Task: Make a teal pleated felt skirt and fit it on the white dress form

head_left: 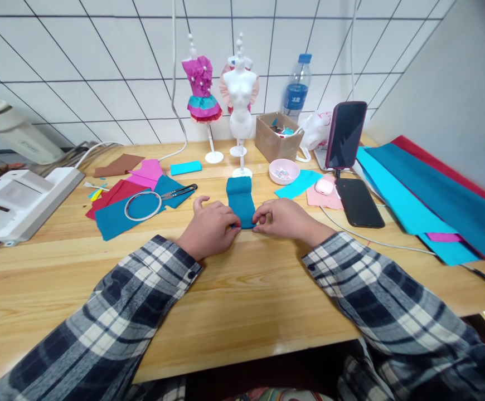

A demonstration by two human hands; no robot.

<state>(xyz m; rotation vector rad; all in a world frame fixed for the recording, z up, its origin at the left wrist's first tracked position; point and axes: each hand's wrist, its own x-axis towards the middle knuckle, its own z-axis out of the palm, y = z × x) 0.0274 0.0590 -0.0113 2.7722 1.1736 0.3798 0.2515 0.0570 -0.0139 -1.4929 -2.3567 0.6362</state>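
Teal strip [241, 203] pinched at lower corners by left hand [212, 226] and right hand [283, 218], frame center; bare mannequin [241, 92] seen upper center.

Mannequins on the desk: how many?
3: a magenta-dressed mannequin at left, a bare white mannequin right of it, and a pink-ruffled mannequin partly hidden behind the bare one.

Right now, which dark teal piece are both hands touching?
The short strip in front of the bare mannequin; the pieces at left and the long sheet at far right lie untouched.
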